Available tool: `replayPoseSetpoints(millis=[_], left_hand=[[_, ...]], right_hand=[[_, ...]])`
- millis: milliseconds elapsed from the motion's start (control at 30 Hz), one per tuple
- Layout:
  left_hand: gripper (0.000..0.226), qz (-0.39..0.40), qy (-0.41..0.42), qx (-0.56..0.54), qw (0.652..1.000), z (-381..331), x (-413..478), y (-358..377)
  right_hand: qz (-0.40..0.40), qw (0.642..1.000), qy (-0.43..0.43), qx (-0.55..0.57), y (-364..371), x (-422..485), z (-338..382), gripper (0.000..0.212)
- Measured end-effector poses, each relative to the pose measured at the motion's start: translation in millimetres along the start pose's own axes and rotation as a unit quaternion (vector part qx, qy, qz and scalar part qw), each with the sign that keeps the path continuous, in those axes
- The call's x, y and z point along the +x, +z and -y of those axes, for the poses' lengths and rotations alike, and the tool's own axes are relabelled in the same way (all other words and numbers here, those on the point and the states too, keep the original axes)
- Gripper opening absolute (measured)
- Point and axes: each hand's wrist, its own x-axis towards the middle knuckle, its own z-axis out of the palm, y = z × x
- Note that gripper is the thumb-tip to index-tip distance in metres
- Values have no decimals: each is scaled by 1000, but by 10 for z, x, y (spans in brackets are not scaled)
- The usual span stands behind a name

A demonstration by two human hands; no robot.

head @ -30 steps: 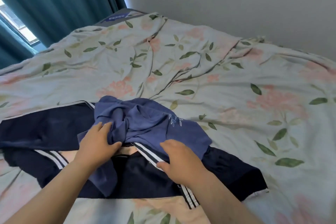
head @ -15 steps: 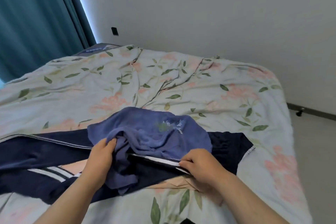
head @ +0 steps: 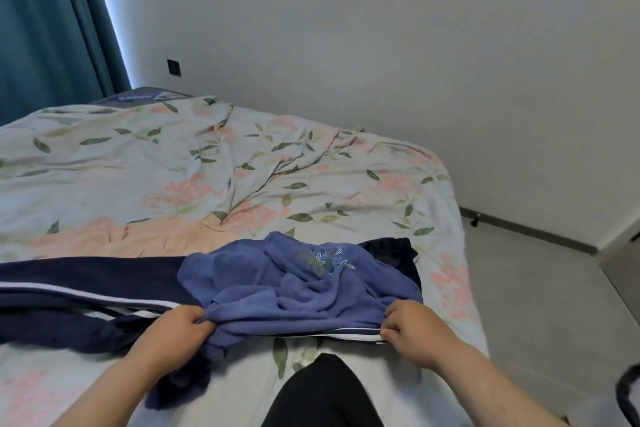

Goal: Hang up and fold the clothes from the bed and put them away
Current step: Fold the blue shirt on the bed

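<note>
Blue top [head: 298, 284]: left hand [head: 173, 333] fingers [head: 195, 315] clench fabric, right hand [head: 412, 329] pinches edge.

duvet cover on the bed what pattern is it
Pale duvet cover printed with pink flowers and green leaves; the head view shows it.

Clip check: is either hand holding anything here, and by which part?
The blue top: the left hand bunches its near edge, the right hand pinches its near corner, perhaps with the navy striped garment beneath.
</note>
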Motion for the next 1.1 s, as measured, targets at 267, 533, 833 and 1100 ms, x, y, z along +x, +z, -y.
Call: replayPoseSetpoints(millis=[267,533,833,1100], left_hand=[[21,101,60,-263,957,-406,-399,96],[12,255,-9,17,967,-776,-306,229],[46,-80,3,120,990,-806,846,322],[26,-231,147,173,946,-526,902,264]], right_hand=[[-5,992,-47,118,125,230,554,11],[-19,955,-31,296,284,443,879,23],[-82,963,208,149,254,645,-102,64],[-99,946,148,271,233,548,-649,41]])
